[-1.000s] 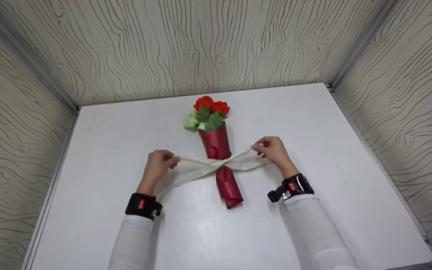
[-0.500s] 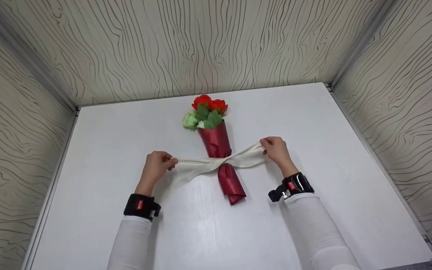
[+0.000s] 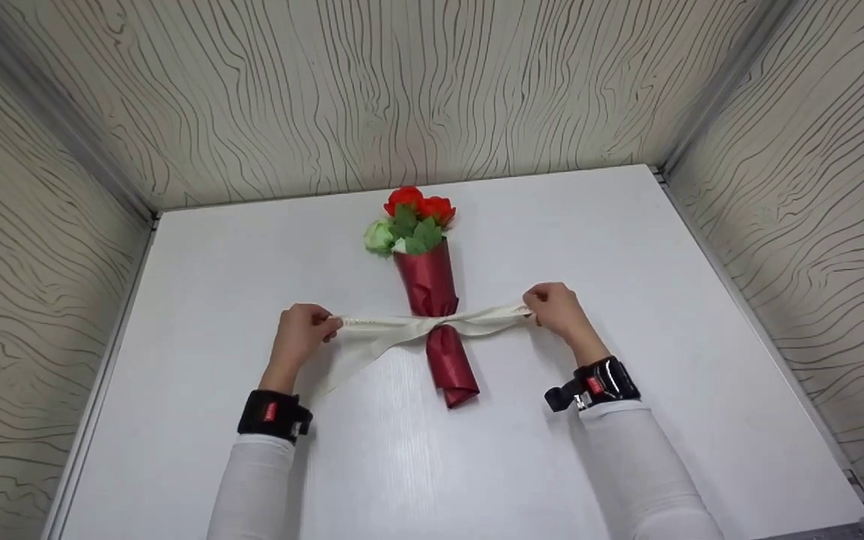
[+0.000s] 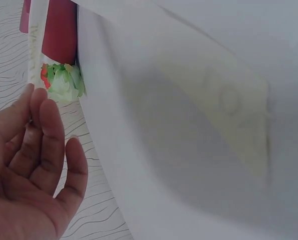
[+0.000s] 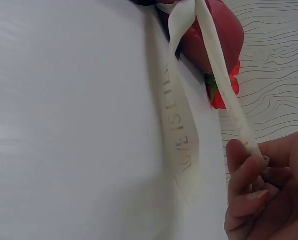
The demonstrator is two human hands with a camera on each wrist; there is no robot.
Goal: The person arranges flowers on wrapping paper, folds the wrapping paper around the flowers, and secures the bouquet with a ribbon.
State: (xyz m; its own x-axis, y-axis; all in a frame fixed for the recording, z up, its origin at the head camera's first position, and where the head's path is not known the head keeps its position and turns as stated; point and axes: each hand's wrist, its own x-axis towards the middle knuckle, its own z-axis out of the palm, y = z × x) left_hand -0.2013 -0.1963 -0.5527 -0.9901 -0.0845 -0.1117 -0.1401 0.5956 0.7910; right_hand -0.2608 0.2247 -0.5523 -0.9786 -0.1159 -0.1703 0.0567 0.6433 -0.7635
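A bouquet in dark red wrapping [image 3: 430,279] lies on the white table, its blooms toward the back wall. Round its narrow waist goes a cream ribbon [image 3: 394,325], crossed in a knot at the front. My left hand [image 3: 301,335] pinches one part of the ribbon between thumb and fingers, out to the left. Opposite, my right hand [image 3: 558,310] pinches another part and holds it out to the right. A lettered tail [image 5: 181,130] hangs loose below the right hand's strand in the right wrist view. Another loose end [image 4: 234,102] shows blurred in the left wrist view.
Red flowers [image 3: 404,202], a pale green flower [image 3: 379,237] and green leaves [image 3: 423,236] stick out of the wrapping. The white table [image 3: 199,300] is bounded by wood-grain panels [image 3: 432,90] at the back and both sides.
Both hands have moved outward, the left to the left and the right to the right. The ribbon is drawn straighter and its knot looks smaller. The bouquet has shifted slightly toward the back.
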